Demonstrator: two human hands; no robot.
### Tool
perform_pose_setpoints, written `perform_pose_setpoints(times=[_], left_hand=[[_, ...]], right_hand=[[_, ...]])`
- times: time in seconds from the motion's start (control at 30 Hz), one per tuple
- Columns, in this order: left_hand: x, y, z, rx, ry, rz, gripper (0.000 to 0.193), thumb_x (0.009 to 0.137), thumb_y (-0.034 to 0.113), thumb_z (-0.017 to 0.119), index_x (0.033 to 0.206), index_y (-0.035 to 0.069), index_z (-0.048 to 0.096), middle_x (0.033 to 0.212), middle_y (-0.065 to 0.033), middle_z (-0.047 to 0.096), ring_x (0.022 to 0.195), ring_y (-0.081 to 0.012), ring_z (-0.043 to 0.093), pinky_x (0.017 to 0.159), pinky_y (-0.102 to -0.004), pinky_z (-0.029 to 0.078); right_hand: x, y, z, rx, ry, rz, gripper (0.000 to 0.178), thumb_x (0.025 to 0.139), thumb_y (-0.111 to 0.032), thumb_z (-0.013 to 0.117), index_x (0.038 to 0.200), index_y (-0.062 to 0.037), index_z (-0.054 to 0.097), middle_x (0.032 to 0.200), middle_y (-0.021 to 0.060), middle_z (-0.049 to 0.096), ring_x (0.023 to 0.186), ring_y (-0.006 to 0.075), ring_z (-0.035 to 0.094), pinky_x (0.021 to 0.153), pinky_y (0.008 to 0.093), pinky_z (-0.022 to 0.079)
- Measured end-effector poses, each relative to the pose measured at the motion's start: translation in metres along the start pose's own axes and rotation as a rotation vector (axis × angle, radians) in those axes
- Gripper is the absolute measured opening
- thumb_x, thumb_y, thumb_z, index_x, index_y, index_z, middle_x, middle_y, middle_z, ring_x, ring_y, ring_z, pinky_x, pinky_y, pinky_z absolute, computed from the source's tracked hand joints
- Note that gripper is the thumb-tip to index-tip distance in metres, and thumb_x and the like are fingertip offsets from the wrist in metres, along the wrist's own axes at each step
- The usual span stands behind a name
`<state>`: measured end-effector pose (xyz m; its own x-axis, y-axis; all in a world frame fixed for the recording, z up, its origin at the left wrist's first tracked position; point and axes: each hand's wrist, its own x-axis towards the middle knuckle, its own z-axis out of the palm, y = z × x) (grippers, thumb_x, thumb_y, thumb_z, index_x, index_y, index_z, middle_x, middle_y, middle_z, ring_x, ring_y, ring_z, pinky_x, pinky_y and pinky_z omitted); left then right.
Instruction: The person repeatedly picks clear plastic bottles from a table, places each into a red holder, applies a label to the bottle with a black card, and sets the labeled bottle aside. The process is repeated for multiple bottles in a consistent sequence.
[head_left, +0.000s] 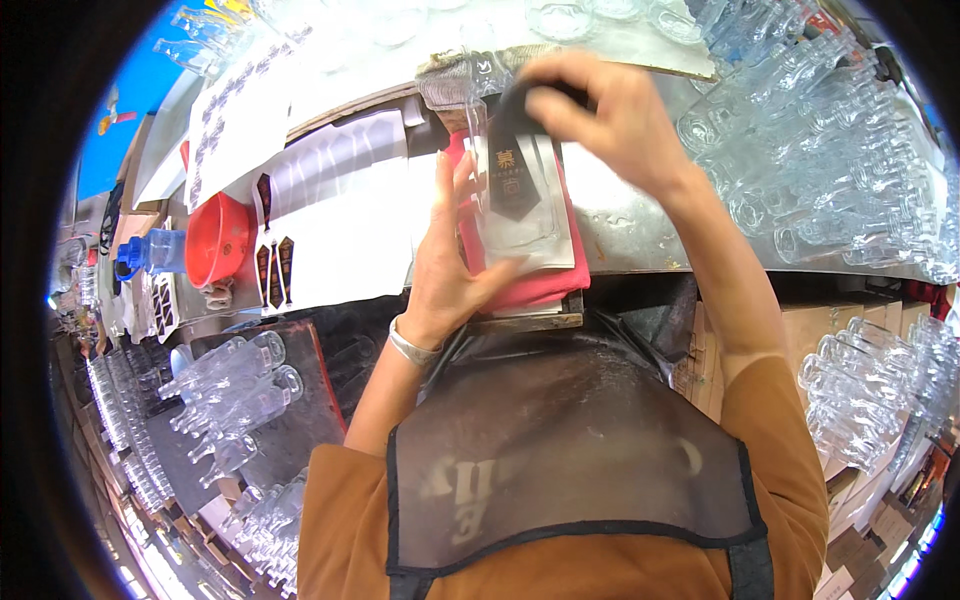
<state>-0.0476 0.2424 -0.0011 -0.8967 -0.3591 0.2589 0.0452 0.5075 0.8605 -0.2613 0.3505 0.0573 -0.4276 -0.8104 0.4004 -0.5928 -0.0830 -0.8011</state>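
We see the left hand lying flat with fingers spread, steadying a clear glass bottle that lies on a pink cloth at the bench edge. The bottle carries a dark diamond-shaped label. At one o'clock from the left hand, the right hand is closed around a dark pad, pressing it against the bottle's upper end. At nine o'clock from the bottle sits a red bowl; at three o'clock lie rows of empty clear bottles. We wear a dark mesh apron.
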Motion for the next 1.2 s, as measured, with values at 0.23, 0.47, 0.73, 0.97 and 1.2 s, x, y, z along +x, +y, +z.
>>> perform_pose_setpoints(times=[0.23, 0.47, 0.73, 0.97, 1.2], left_hand=[[-0.002, -0.005, -0.001, -0.002, 0.015, -0.003, 0.118, 0.07, 0.006, 0.085, 0.158, -0.001, 0.006, 0.156, -0.0247, 0.035, 0.138, -0.0343, 0.046, 0.111, -0.0439, 0.042], [0.003, 0.007, 0.017, 0.16, 0.116, 0.087, 0.122, 0.068, 0.006, 0.086, 0.157, -0.003, 0.004, 0.156, -0.0272, 0.032, 0.141, -0.0365, 0.041, 0.112, -0.0445, 0.04], [0.002, 0.015, 0.022, 0.289, 0.219, 0.126, 0.117, 0.069, 0.01, 0.088, 0.154, -0.007, 0.01, 0.147, -0.0304, 0.042, 0.132, -0.0409, 0.05, 0.106, -0.0449, 0.045], [0.001, 0.014, 0.019, 0.034, 0.198, 0.091, 0.114, 0.069, 0.005, 0.086, 0.155, -0.005, 0.012, 0.15, -0.0281, 0.039, 0.136, -0.0359, 0.046, 0.109, -0.0413, 0.043], [0.006, 0.02, 0.015, -0.478, 0.164, -0.096, 0.106, 0.078, 0.004, 0.078, 0.158, -0.003, 0.009, 0.159, -0.024, 0.026, 0.145, -0.0293, 0.033, 0.116, -0.039, 0.033]], right_hand=[[-0.067, -0.033, 0.009, -0.032, -0.208, -0.285, 0.03, 0.069, 0.005, 0.073, 0.097, -0.0047, 0.068, 0.1, 0.0099, 0.07, 0.097, 0.029, 0.067, 0.086, 0.0378, 0.054], [-0.082, -0.038, -0.006, 0.052, -0.021, 0.087, 0.03, 0.085, 0.007, 0.068, 0.114, -0.0025, 0.069, 0.101, 0.0121, 0.07, 0.093, 0.019, 0.067, 0.081, 0.0302, 0.052], [-0.026, -0.026, 0.024, -0.249, -0.043, -0.416, 0.029, 0.074, 0.003, 0.073, 0.101, -0.0055, 0.07, 0.101, 0.0088, 0.07, 0.092, 0.0279, 0.066, 0.08, 0.0348, 0.054], [-0.098, -0.048, -0.002, 0.211, -0.159, 0.167, 0.015, 0.092, -0.007, 0.066, 0.105, -0.0016, 0.068, 0.096, 0.0074, 0.069, 0.092, 0.019, 0.065, 0.076, 0.0322, 0.053], [-0.092, -0.015, 0.023, 0.506, -0.161, 0.66, 0.061, 0.107, -0.05, 0.038, 0.123, 0.002, 0.066, 0.057, 0.0004, 0.051, 0.049, 0.0082, 0.044, 0.049, 0.0243, 0.036]])
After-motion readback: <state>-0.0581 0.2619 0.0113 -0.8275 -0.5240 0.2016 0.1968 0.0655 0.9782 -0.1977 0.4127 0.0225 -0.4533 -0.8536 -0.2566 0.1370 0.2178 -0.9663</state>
